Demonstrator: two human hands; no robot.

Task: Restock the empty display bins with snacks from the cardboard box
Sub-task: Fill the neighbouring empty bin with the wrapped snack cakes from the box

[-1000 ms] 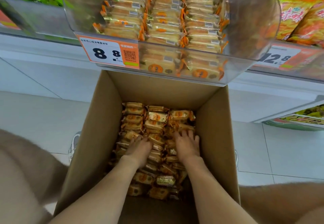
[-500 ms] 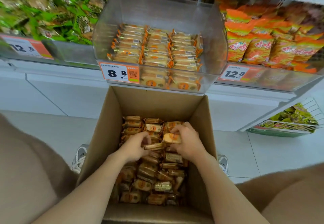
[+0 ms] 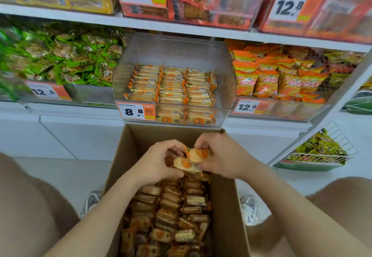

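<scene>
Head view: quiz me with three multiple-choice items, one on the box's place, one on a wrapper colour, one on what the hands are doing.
1. The cardboard box stands:
A) on a trolley
B) on the floor below the clear bin
C) on a chair

2. The wrappers in the bin left of the clear bin are:
A) blue
B) green
C) purple

3. The left hand and right hand are:
A) both gripping snack packets
B) both flat and empty
C) resting on the knees

Answers:
1 B, its far edge sits under the bin front.
2 B, green fills that bin.
3 A, fingers curl round packets above the box.
</scene>
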